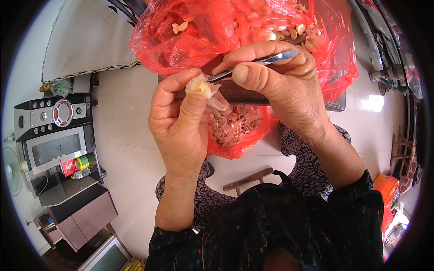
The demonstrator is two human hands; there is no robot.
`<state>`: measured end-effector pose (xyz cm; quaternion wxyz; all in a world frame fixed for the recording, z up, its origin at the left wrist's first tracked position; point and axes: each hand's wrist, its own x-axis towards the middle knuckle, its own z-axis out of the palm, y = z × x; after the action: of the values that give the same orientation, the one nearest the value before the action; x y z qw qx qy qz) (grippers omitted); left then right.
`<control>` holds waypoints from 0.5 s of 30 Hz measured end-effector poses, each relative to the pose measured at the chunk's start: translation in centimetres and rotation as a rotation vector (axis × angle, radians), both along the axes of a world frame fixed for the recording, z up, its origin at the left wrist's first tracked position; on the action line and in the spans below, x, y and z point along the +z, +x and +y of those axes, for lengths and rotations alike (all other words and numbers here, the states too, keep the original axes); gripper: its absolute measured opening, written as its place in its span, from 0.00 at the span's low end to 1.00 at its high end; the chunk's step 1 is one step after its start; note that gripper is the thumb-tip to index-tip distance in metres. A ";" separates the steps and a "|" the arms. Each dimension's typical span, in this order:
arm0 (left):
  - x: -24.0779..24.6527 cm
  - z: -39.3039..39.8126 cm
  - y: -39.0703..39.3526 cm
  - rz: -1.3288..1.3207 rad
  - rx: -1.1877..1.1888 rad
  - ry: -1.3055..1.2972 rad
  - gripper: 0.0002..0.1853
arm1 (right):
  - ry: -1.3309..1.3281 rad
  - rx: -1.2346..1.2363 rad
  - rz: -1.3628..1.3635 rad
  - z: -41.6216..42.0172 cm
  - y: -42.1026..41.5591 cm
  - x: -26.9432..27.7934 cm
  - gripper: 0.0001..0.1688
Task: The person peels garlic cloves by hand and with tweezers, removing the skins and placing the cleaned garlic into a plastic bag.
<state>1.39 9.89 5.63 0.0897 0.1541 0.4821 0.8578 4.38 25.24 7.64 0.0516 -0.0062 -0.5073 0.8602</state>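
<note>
My left hand (184,122) holds a partly peeled garlic clove (197,87) between thumb and fingers, with papery skin hanging at its right side. My right hand (278,81) grips a shiny metal tool (268,60), perhaps tweezers or a small knife, whose narrow dark tip touches the clove. Behind the hands, a red plastic bag (190,44) holds a few peeled cloves (182,26). More garlic cloves (291,33) and loose skins lie in red plastic at the upper right. Below the hands, garlic skins (237,123) fill another red bag (229,152).
A dark bench or low table (335,103) stands under the upper bags. A wooden stool (249,179) is between my legs. At the left are a cabinet (88,213) and shelving with a silver panel (47,115); a pale padded surface (88,37) is at the upper left.
</note>
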 end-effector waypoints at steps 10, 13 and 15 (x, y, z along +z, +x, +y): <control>-0.4 -0.2 -0.2 0.140 0.006 -0.138 0.13 | 0.047 0.001 -0.009 0.0 0.0 -0.1 0.08; -0.7 -0.1 0.0 0.211 0.039 -0.211 0.14 | 0.127 -0.014 -0.013 0.0 0.1 0.0 0.07; -0.9 0.1 0.5 0.242 0.035 -0.252 0.14 | 0.158 -0.038 -0.013 0.0 0.2 0.0 0.07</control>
<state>1.89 9.98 4.74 0.0347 0.2355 0.5959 0.7670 4.60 25.21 7.62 0.0651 -0.0174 -0.5737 0.8163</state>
